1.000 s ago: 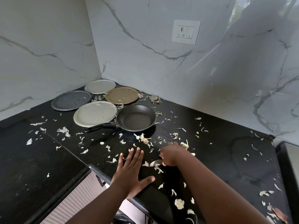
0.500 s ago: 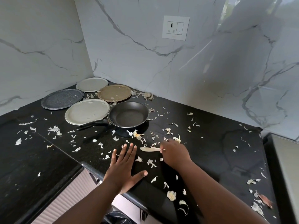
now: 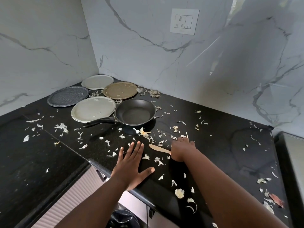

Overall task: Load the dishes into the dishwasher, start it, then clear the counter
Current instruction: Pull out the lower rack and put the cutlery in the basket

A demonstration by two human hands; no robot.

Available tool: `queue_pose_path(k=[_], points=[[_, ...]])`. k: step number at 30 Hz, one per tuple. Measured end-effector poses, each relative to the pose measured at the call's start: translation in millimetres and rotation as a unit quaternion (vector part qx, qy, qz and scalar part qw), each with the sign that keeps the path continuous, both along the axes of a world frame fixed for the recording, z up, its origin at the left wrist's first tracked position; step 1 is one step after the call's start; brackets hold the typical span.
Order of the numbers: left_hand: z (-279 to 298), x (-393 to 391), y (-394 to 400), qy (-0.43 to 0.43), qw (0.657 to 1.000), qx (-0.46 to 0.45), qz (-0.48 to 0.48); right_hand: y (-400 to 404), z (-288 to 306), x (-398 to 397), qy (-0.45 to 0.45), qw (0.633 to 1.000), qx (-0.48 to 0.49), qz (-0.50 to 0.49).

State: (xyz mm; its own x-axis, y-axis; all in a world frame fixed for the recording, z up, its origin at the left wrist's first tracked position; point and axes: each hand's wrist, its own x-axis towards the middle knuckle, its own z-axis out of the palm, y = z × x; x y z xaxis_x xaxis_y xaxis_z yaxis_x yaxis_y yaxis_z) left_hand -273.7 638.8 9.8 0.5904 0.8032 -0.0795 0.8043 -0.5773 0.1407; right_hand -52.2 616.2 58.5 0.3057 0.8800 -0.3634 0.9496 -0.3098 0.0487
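Note:
My right hand [image 3: 182,149] grips a small wooden knife [image 3: 158,148], blade pointing left, low over the black counter [image 3: 222,145]. My left hand [image 3: 131,163] lies flat and open on the counter near its front edge, fingers spread. Pale garlic peels [image 3: 145,132] are scattered all over the counter. Behind the hands stands a black frying pan [image 3: 135,113], handle pointing left. Several plates lie in the corner: a pale one [image 3: 93,109], a dark speckled one [image 3: 68,96], a brown one [image 3: 120,90] and a white one [image 3: 97,81].
Marble walls meet at the corner, with a wall socket [image 3: 184,21] at upper right. A bin with a black bag [image 3: 122,218] sits below the counter edge. A cabinet front [image 3: 70,201] is at lower left. A steel surface [image 3: 294,162] borders the counter's right end.
My right hand has lifted the wooden knife out of the peels and slid back to the right, so the blade now shows. My left hand has stayed flat on the counter.

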Motion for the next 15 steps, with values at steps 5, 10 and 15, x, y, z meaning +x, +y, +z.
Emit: queue_pose_path(k=[5, 10, 15], points=[[-0.9, -0.4, 0.6, -0.003, 1.000, -0.002, -0.002, -2.9, 0.6, -5.3, -0.020, 1.000, -0.013, 0.008], [-1.5, -0.6, 0.8, -0.012, 1.000, -0.003, -0.003, -15.2, -1.4, -12.5, -0.002, 0.999, 0.040, 0.037], [-4.4, -1.7, 1.4, -0.040, 0.999, -0.001, -0.007, -44.5, -9.7, -17.7, 0.025, 0.988, 0.145, 0.039]])
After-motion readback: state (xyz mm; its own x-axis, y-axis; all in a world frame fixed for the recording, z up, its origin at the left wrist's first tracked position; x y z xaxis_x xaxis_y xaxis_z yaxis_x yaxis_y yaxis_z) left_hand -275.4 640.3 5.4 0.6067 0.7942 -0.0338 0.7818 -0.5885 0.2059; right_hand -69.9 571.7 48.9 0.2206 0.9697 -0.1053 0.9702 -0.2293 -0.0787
